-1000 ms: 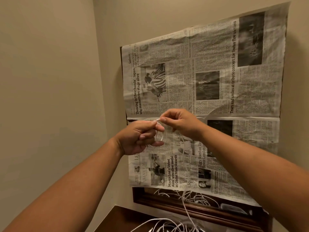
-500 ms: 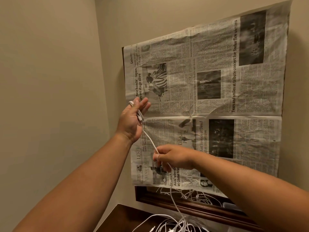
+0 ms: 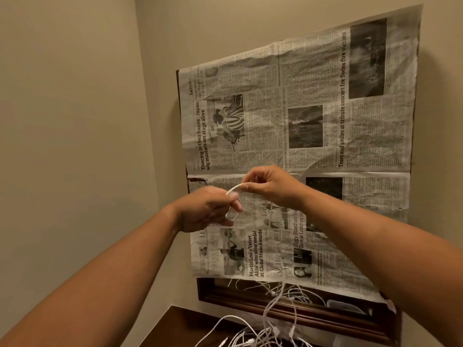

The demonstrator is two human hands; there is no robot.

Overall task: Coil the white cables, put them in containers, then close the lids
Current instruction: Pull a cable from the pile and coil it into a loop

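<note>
I hold a thin white cable (image 3: 233,189) up at chest height in front of the wall. My left hand (image 3: 208,209) grips small loops of it, one loop showing below the fingers. My right hand (image 3: 270,186) pinches the cable just to the right and lays it across toward the left hand. The rest of the cable hangs down behind my right hand to a tangle of white cables (image 3: 263,331) on the dark wooden table (image 3: 175,326). No container is clearly visible on the table.
A newspaper sheet (image 3: 313,146) covers a dark-framed mirror (image 3: 288,314) on the beige wall. The uncovered bottom strip of the mirror reflects cables and a clear lidded container (image 3: 344,306). A bare wall stands at the left.
My left hand came down from beside the newspaper to the middle. My right hand rose from below and brought another turn of cable up to the left hand.
</note>
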